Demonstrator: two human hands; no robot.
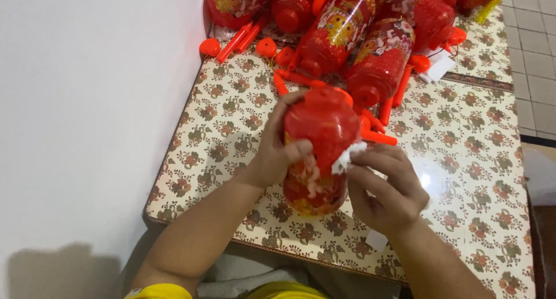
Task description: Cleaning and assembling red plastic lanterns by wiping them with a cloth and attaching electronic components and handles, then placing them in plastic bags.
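The red lantern (320, 151), a glossy cylinder printed with gold and white flowers and capped in plain red plastic, was held upright just above the tabletop (475, 160). The left hand (278, 151) wrapped around its side, apparently to steady it. The right hand (385, 186) pinched a small white tag (346, 158) against the lantern's wall, fingers closed on it. Behind, more finished red lanterns (359, 38) lay heaped with loose orange-red plastic rods (376, 136) and caps (209, 46), within easy reach. A white wall (87, 102) stood alongside.
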